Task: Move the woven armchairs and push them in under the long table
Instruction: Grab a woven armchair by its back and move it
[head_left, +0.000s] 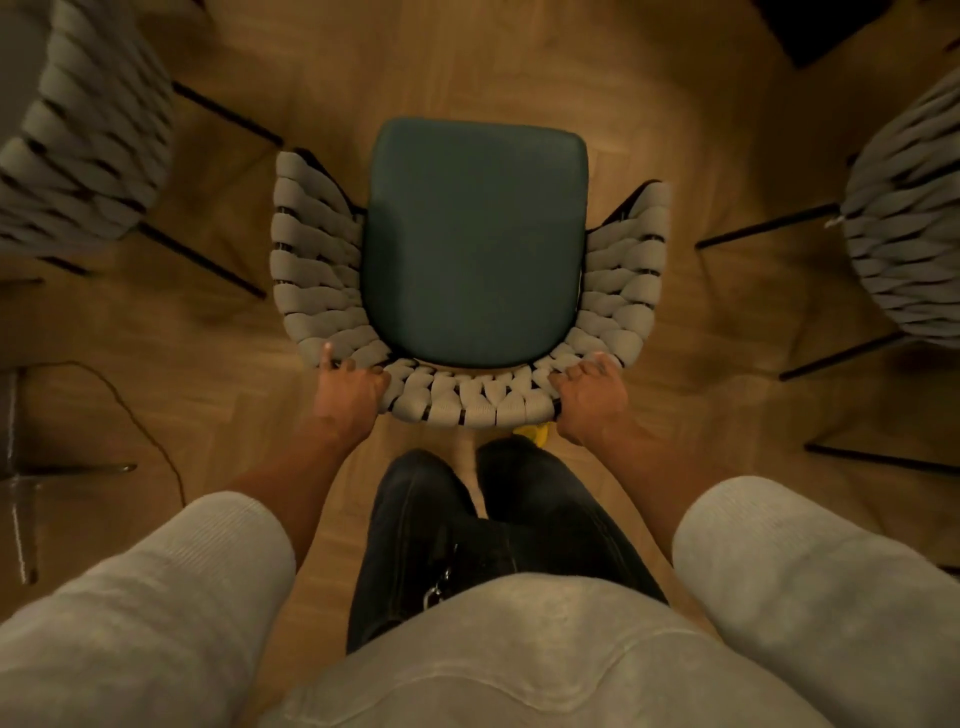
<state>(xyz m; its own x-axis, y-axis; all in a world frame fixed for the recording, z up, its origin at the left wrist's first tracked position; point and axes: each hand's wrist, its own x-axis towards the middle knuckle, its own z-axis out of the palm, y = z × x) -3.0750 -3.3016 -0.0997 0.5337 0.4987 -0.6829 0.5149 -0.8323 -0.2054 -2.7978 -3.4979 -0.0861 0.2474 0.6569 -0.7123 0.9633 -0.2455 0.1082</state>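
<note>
A woven armchair (467, 400) with pale grey braided back and arms and a dark teal seat cushion (475, 244) stands right in front of me on the wooden floor, seen from above and behind. My left hand (348, 389) grips the left end of its curved backrest, index finger stretched along the rim. My right hand (589, 392) grips the right end of the backrest, fingers curled over the top. The long table is not in view.
A second woven armchair (88, 140) with thin black legs stands at the far left, a third (906, 228) at the right edge. A metal stand (21, 467) and a thin cable (145, 431) lie on the floor at left. A small yellow object (535, 432) shows below the backrest.
</note>
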